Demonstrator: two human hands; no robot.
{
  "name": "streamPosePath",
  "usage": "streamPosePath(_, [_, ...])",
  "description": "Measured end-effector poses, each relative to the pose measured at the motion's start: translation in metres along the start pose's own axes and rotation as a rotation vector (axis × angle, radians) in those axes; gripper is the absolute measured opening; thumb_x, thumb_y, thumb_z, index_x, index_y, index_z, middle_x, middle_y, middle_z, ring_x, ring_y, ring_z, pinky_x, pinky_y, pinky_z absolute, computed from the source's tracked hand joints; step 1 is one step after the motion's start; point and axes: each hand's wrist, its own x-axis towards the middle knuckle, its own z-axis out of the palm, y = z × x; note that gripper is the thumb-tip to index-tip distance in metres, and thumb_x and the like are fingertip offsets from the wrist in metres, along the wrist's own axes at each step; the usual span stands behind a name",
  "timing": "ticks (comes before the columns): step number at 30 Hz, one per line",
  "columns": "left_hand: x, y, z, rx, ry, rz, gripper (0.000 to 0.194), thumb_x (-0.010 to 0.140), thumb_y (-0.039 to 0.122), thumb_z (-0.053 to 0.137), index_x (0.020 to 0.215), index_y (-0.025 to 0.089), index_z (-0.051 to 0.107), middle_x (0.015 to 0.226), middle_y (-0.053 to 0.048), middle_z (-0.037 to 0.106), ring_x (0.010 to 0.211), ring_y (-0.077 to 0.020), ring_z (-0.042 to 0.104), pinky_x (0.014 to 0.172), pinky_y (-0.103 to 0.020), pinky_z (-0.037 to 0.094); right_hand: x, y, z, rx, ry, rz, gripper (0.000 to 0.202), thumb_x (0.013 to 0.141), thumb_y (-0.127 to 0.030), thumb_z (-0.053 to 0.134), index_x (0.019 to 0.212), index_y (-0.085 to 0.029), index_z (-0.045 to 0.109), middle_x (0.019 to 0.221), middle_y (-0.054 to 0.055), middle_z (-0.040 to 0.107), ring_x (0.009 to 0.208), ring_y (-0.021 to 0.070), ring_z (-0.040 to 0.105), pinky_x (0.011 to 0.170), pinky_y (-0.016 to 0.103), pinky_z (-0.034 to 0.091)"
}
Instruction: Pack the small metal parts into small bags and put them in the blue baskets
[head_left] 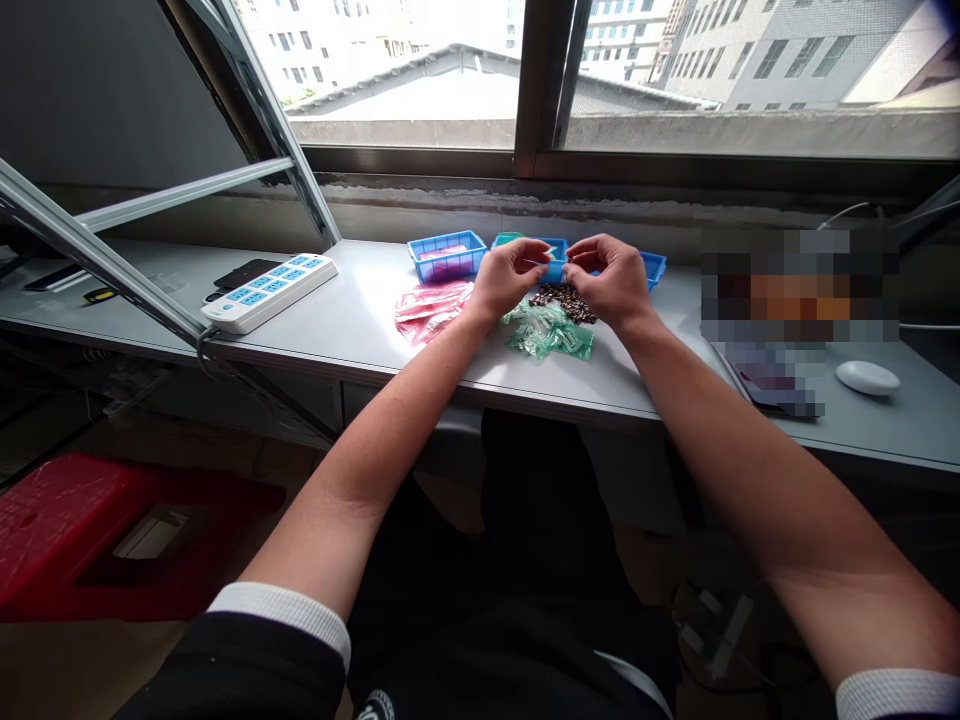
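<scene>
My left hand (511, 277) and my right hand (611, 281) are raised close together over the table, fingers bent into a pinch and tips facing each other. Whatever they hold is too small to make out. Below them lie a heap of small green clear packets (549, 331) and a pile of small dark brown pieces (564, 300). Pink packets (431, 308) are spread to the left. Behind stand a blue basket (448, 258) with pink contents, a middle blue basket (555, 270) with something green, and a right blue basket (654, 268), the last two partly hidden by my hands.
A white power strip (271, 293) and a metal frame (259, 115) are on the left of the grey table (360, 330). To the right are a white mouse (868, 378) and a blurred-out area. A red plastic stool (112, 530) stands below left.
</scene>
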Motion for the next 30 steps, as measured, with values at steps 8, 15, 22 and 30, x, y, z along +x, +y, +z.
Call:
streamPosePath(8, [0.001,-0.002,-0.007,0.179,0.094,0.027,0.019,0.108,0.01,0.085,0.116,0.024,0.095,0.123,-0.01,0.1,0.115,-0.0284,0.094,0.115,-0.048,0.077,0.028,0.047,-0.006,0.24,0.288,0.403,0.025,0.099,-0.02,0.087,0.116,-0.03,0.073,0.112,0.011,0.091,0.102,0.0393,0.097,0.082,0.064,0.084])
streamPosePath(15, [0.005,-0.006,-0.009,0.139,0.149,0.013,0.014,0.115,0.019,0.077,0.117,0.023,0.091,0.117,-0.01,0.099,0.111,-0.028,0.093,0.109,-0.047,0.075,0.006,0.007,-0.004,0.15,0.024,0.223,0.013,0.101,-0.032,0.089,0.111,-0.03,0.082,0.111,0.013,0.096,0.098,0.0383,0.095,0.089,0.064,0.083])
streamPosePath(22, [0.005,0.002,-0.008,0.187,0.218,-0.029,0.019,0.124,0.025,0.073,0.109,0.023,0.086,0.109,-0.006,0.097,0.104,-0.023,0.087,0.102,-0.044,0.069,-0.018,-0.009,0.017,-0.083,-0.428,-0.227,0.024,0.098,-0.022,0.091,0.117,-0.032,0.102,0.133,0.007,0.1,0.137,0.0397,0.092,0.136,0.061,0.069])
streamPosePath(30, [-0.006,0.039,0.0,0.329,0.101,0.103,0.024,0.128,0.033,0.069,0.119,0.024,0.09,0.124,-0.011,0.097,0.122,-0.0289,0.089,0.118,-0.044,0.07,-0.016,0.006,0.021,-0.211,-0.494,-0.253,0.026,0.103,-0.023,0.088,0.124,-0.025,0.104,0.126,0.012,0.1,0.123,0.0453,0.097,0.119,0.058,0.076])
